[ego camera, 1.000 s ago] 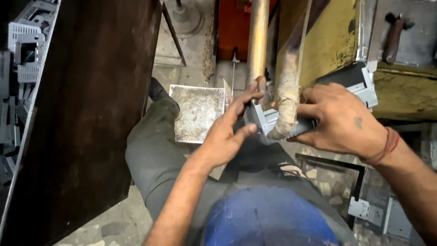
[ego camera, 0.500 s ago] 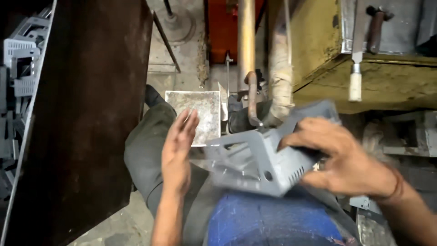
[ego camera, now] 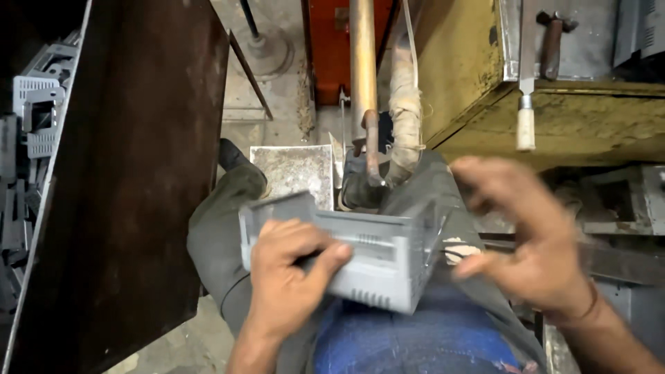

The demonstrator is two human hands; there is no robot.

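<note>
While the left hand [ego camera: 287, 273] grips its near-left end with fingers curled, the grey perforated sheet-metal housing [ego camera: 360, 260] lies over the lap, its long axis running left to right and tilting slightly down rightward. Just beside its right end, the right hand [ego camera: 533, 242] hovers blurred, fingers spread, holding nothing.

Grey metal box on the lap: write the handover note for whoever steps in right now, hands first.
Left hand: grips the grey metal box from its near side, fingers over the top edge.
Right hand: open and blurred, just off the box's right end; contact cannot be told.
Box: held over the lap, vented side toward the camera, clear of the copper rod and the wrapped pipe ahead.
Done: the box is off the machine and in hand.
Left: it is not set down anywhere yet; similar grey parts lie stacked at far left.
</note>
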